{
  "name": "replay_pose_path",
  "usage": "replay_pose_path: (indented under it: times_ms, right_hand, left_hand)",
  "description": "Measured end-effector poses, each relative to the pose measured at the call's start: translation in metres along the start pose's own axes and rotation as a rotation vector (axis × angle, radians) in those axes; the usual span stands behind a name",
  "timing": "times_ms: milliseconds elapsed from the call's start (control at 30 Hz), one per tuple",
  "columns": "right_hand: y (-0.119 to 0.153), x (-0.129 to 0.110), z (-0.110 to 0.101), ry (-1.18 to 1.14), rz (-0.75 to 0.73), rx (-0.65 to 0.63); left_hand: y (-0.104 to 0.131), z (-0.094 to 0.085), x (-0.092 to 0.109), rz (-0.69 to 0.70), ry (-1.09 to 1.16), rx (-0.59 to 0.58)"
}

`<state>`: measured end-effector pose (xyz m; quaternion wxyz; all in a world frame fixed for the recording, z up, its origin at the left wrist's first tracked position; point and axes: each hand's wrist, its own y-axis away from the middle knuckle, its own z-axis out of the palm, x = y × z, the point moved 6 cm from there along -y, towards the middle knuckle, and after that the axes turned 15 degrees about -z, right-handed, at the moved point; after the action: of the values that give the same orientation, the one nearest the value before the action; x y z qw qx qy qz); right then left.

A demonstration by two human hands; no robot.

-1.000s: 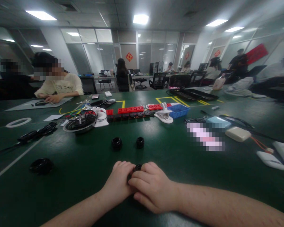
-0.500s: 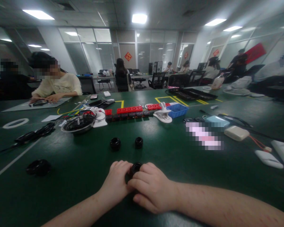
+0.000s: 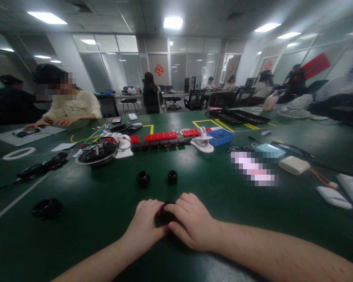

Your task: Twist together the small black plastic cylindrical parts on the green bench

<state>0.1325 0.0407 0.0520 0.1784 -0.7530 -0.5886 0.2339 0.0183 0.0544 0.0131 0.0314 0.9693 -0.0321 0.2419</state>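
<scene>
A glossy black ring-shaped piece (image 3: 167, 211) is between my hands, low over the near middle of the table and largely covered by fingers. My left hand (image 3: 147, 219) is closed on its left side. From the right, my right hand (image 3: 194, 221) grips it, with the index finger across its top and the thumb below. Beyond my hands, two similar black pieces (image 3: 143, 178) stand apart on the green tabletop (image 3: 206, 184). Another dark, ring-like piece or pair of pieces (image 3: 48, 208) lies at the left; I cannot tell which.
Farther back are a metal bowl (image 3: 88, 156) of black parts, a row of red sockets (image 3: 161, 136), a white clamp (image 3: 202, 143) and a blue bin (image 3: 220, 137). A cream case (image 3: 294, 165) and cables lie at right. A co-worker (image 3: 70, 102) sits across at left.
My right hand has shifted slightly up, and its fingers have turned over the black piece, covering more of its opening. My left hand has stayed in place.
</scene>
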Motion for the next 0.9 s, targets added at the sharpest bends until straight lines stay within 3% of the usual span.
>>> replay_pose_path:
  times_ms: [900]
  right_hand:
    - [0.001, 0.013, 0.004, -0.044, 0.128, -0.025]
  left_hand:
    - [0.002, -0.003, 0.006, 0.041, 0.019, -0.037]
